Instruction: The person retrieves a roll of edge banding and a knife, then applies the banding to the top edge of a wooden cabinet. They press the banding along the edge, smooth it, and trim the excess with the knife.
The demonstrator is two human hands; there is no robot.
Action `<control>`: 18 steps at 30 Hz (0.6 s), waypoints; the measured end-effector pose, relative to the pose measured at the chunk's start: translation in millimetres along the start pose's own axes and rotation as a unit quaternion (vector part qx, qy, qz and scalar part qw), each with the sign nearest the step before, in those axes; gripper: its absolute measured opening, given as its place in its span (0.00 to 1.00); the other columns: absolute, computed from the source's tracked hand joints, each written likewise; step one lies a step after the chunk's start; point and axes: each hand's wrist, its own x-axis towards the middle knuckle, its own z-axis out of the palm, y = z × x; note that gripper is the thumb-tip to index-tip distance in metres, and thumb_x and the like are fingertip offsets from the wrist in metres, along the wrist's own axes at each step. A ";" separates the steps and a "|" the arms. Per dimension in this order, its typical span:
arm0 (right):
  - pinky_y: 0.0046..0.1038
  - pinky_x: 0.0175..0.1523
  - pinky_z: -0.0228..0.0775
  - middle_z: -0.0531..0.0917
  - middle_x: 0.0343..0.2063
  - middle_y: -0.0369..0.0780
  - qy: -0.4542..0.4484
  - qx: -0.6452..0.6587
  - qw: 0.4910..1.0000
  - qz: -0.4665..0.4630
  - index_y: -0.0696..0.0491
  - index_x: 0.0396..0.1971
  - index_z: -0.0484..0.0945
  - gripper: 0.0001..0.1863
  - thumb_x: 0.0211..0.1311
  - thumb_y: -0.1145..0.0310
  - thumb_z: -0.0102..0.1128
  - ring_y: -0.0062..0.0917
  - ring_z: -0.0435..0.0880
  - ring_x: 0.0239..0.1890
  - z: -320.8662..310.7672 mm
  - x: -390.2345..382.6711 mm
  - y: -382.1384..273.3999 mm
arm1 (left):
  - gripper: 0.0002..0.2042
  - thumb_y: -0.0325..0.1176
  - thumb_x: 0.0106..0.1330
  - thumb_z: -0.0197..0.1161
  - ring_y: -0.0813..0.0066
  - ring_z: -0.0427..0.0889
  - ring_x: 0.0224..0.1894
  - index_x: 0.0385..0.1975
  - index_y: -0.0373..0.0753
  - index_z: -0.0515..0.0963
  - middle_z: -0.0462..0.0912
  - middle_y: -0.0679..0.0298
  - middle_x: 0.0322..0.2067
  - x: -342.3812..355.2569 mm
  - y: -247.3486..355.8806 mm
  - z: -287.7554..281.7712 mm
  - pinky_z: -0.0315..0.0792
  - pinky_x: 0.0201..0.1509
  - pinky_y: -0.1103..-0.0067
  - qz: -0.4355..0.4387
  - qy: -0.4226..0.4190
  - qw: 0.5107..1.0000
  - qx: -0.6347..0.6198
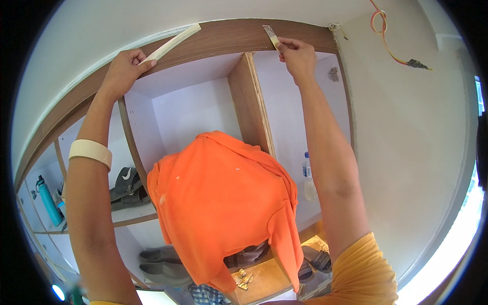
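Both arms reach up to the brown wooden band along the top of a built-in shelf unit. My left hand is closed, pinching a pale cream strip of masking tape that slants up and right across the band. Around my left forearm sits a cream tape roll. Further right, my right hand pinches a short flat piece, greyish at its far end and yellowish by the fingers; its exact kind is unclear. It lies against or close to the band.
An orange shirt hangs in front of the middle compartments. Sandals, dark shoes, a turquoise bottle and a clear plastic bottle stand on shelves. Loose wires dangle at the upper right wall.
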 end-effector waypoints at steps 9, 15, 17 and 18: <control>0.25 0.32 0.76 0.88 0.24 0.39 0.014 0.010 0.999 -0.048 0.56 0.42 0.90 0.11 0.59 0.69 0.72 0.19 0.83 0.22 -1.1 0.1 -2.9 | 0.19 0.47 0.66 0.72 0.82 0.63 0.24 0.24 0.40 0.75 0.69 0.74 0.19 -1.0 4.5 -2.0 0.58 0.29 0.77 -0.007 -0.009 1.000 0.010; 0.20 0.34 0.75 0.84 0.28 0.35 -0.100 0.035 0.994 -0.019 0.58 0.56 0.83 0.18 0.68 0.70 0.64 0.16 0.80 0.25 26.1 -26.3 -36.4 | 0.19 0.51 0.65 0.71 0.81 0.63 0.22 0.25 0.41 0.79 0.70 0.73 0.18 3.6 -1.7 -3.5 0.58 0.28 0.77 -0.048 -0.015 0.999 -0.018; 0.22 0.34 0.77 0.86 0.30 0.39 -0.107 0.083 0.990 -0.024 0.61 0.55 0.83 0.18 0.68 0.70 0.64 0.18 0.83 0.25 32.7 -34.6 -39.1 | 0.19 0.51 0.65 0.70 0.81 0.63 0.21 0.24 0.41 0.79 0.70 0.73 0.17 1.2 1.0 -5.3 0.57 0.27 0.77 -0.045 -0.009 0.999 -0.015; 0.23 0.34 0.78 0.87 0.32 0.41 -0.111 0.108 0.988 -0.028 0.62 0.54 0.83 0.18 0.68 0.71 0.64 0.19 0.84 0.25 35.6 -38.9 -40.9 | 0.19 0.51 0.65 0.71 0.81 0.63 0.21 0.24 0.41 0.79 0.70 0.73 0.17 -0.9 2.3 -7.8 0.57 0.27 0.77 -0.042 -0.008 0.999 -0.019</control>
